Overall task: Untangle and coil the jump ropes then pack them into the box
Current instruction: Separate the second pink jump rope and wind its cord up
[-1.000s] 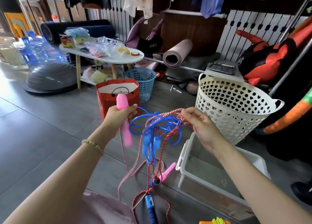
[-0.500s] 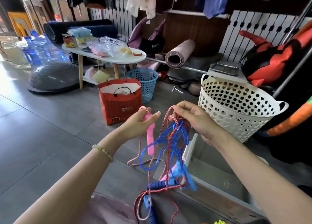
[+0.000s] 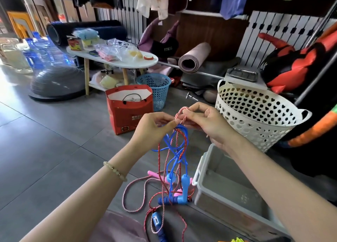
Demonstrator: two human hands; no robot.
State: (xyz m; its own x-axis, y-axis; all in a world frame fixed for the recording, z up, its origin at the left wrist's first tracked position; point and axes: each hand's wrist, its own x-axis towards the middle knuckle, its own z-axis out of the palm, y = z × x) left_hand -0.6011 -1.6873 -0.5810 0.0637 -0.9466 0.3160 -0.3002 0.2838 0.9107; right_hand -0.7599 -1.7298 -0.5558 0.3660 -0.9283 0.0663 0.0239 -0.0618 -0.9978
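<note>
A tangle of jump ropes hangs from both my hands in the middle of the view. My left hand [image 3: 152, 127] and my right hand [image 3: 206, 125] pinch the same loop of pink-and-white braided rope [image 3: 181, 114] at the top. Below it a blue rope [image 3: 175, 150] and a red braided rope [image 3: 160, 161] twist together. The light blue handles [image 3: 184, 189] dangle near the floor, a pink handle [image 3: 155, 175] lies on the tiles, and a dark blue handle [image 3: 156, 221] lies lower down. The grey plastic box [image 3: 200, 168] stands open at the right of the ropes.
A white perforated laundry basket [image 3: 255, 114] stands behind the box. A red paper bag [image 3: 127, 110] and a blue mesh bin [image 3: 155, 88] sit ahead on the grey tiled floor. A white low table [image 3: 113, 59] with bags stands at the back left, rolled mats behind.
My left hand let go of the pink handle, which now lies on the floor, and moved right to pinch the rope loop beside my right hand. The tangle hangs lower.
</note>
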